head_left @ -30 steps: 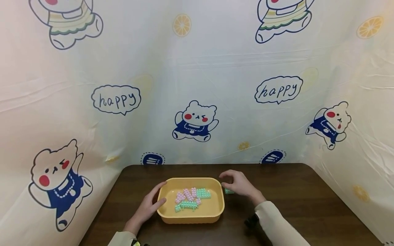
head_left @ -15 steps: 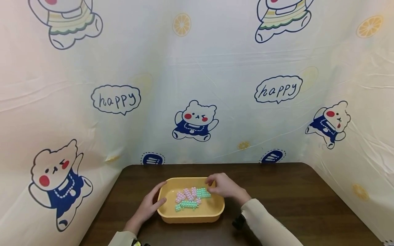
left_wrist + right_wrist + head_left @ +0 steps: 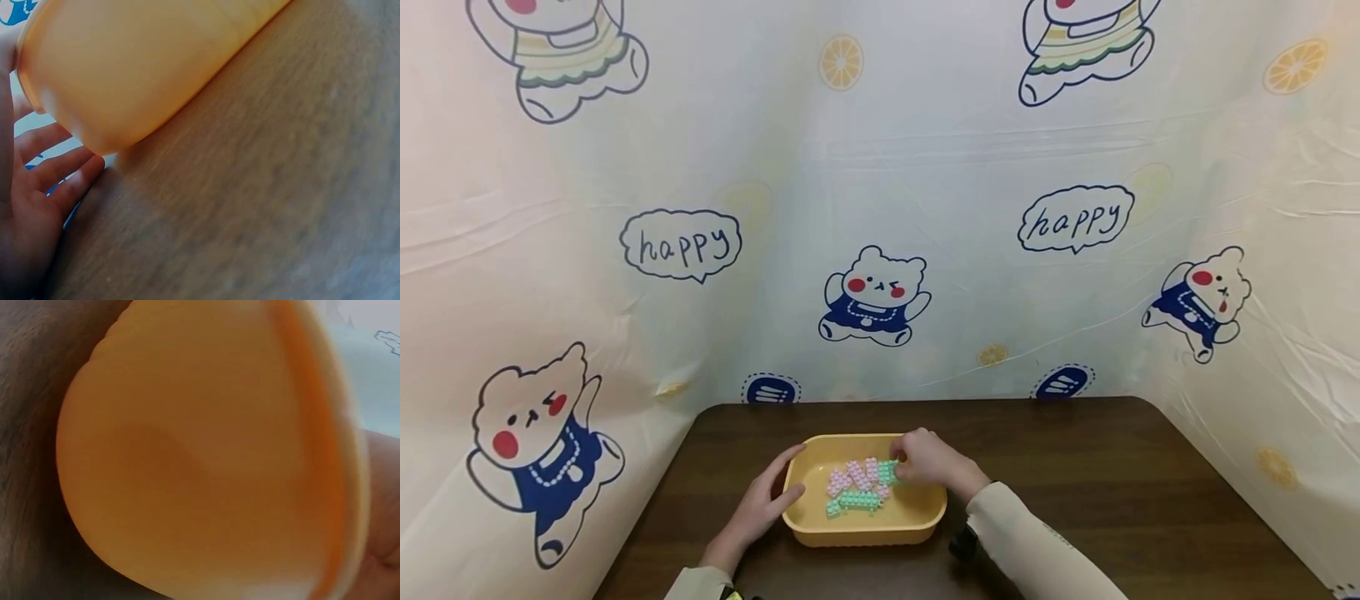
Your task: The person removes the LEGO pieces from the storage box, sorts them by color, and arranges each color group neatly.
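A yellow plastic tray stands on the table, holding pink toy building bricks and green ones. My left hand grips the tray's left end, its thumb over the rim and the fingers along the outside, also seen in the left wrist view. Over the tray's right wall reaches my right hand. Its curled fingertips are at the green bricks in the upper right of the group and cover part of them. Whether they pinch a brick is hidden. The right wrist view shows mostly the tray's outer wall.
The dark wooden table extends on both sides of the tray. A pale printed curtain hangs behind and at both sides. The right sleeve and wrist block the view of the table just right of the tray.
My right hand has moved left from beside the tray, where a green brick showed on the table, to the green bricks inside. That table spot is now covered. The left hand stays put.
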A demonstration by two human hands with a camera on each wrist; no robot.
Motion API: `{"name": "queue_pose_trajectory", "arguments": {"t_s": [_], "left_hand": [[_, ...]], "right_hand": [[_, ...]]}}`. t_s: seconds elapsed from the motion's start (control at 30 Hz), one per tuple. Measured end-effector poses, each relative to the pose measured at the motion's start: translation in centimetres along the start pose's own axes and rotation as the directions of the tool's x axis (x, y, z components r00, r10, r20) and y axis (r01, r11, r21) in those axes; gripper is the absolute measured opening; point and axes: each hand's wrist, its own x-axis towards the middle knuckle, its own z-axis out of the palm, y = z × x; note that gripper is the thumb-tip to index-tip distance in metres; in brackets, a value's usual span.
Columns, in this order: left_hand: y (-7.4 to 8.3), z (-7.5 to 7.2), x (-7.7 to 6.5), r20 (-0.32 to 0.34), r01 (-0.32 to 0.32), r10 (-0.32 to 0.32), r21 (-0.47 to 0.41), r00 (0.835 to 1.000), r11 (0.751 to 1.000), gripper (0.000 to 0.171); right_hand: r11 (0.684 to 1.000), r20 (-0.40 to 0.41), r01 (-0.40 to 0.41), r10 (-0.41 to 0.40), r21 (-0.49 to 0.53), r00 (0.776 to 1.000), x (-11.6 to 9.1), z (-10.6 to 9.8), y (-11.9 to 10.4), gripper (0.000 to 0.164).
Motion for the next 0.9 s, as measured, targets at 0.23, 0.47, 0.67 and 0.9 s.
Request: {"name": "queue_pose_trajectory", "arguments": {"t_s": [0.23,0.47,0.67,0.9], "left_hand": [[0.0,0.1,0.0,0.006,-0.006,0.006,0.015,1.0,1.0,0.058],[0.1,0.0,-0.1,0.001,0.0,0.0,0.005,1.0,1.0,0.058],[0.0,0.1,-0.1,0.004,0.024,-0.023,-0.007,1.0,1.0,0.058],[0.0,0.1,0.0,-0.001,0.023,-0.023,-0.002,1.0,1.0,0.058]], "right_hand": [[0.998,0.004,-0.032,0.032,-0.062,0.999,0.0,0.6,-0.4,0.012],[0.992,0.008,-0.088,0.089,-0.089,0.996,0.5,1.1,-0.5,0.006],[0.988,0.018,-0.122,0.125,-0.096,0.992,0.6,1.6,-0.6,0.01],[0.98,0.014,-0.135,0.138,-0.147,0.99,0.7,1.8,-0.8,0.025]]}}
